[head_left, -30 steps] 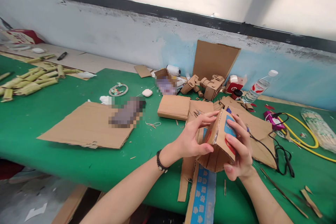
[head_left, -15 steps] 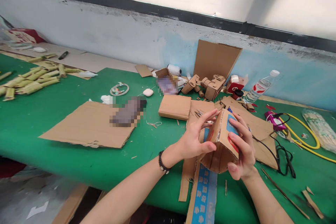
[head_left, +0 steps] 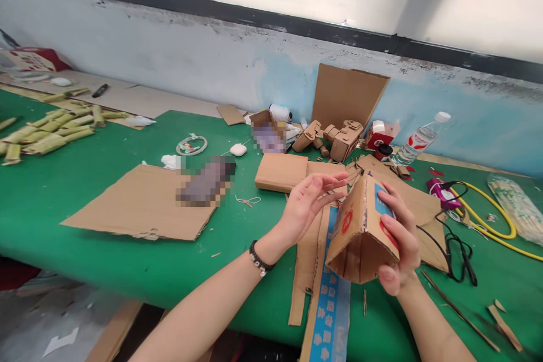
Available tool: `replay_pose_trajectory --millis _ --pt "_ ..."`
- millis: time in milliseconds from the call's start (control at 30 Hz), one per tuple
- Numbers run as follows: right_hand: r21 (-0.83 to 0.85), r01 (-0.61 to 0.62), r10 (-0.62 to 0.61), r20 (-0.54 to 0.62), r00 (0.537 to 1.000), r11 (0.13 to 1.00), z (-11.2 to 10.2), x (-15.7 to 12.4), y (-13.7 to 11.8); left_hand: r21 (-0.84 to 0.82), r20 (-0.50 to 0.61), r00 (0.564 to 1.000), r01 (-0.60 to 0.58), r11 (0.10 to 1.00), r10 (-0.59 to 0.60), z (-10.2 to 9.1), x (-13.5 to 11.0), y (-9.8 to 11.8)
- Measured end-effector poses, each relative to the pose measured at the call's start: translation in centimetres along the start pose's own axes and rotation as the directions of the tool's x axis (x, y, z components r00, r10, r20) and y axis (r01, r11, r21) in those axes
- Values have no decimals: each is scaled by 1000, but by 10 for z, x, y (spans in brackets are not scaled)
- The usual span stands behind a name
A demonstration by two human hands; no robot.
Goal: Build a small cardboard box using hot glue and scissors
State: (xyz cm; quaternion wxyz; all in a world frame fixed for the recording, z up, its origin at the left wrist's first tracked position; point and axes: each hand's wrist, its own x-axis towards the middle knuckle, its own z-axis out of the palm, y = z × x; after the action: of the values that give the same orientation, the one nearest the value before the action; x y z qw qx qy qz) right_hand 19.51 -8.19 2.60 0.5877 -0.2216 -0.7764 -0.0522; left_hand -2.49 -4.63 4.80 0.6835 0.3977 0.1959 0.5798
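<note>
Hand positions around a cardboard box, as seen by a bystander. The box (head_left: 355, 219) is held tilted above the bench (head_left: 237, 226), its hollow end towards the person. The right hand (head_left: 403, 237) clasps it, fingers along the printed face, thumb near the lower rim. The left hand (head_left: 299, 203) is spread, fingers extended just beside the opposite wall; whether any fingertip touches is unclear. Good practice, in my judgement: grip lightly, since thin walls may buckle; support both faces evenly; keep pressure off the exposed corner edge. Below lies a blue-printed strip (head_left: 328, 305), probably the first obstacle to setting the box down flat. Beyond the left hand is a flat block (head_left: 280, 171); to the right, a sheet (head_left: 424, 209) crossed by a black cable (head_left: 467, 271), which could snag a sleeve. Farther back: a bottle (head_left: 418, 141) and a cardboard camera (head_left: 348, 141).
</note>
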Motion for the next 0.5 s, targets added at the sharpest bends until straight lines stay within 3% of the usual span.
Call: replay_pose_trajectory --millis 200,500 --pt "-20 -6 7 37 999 1000 -1 1 -3 4 -54 999 8 1000 -8 -1 2 -2" --pt "-42 -3 4 23 1000 999 1 2 -3 55 -18 1000 -14 998 15 -8 6 -13"
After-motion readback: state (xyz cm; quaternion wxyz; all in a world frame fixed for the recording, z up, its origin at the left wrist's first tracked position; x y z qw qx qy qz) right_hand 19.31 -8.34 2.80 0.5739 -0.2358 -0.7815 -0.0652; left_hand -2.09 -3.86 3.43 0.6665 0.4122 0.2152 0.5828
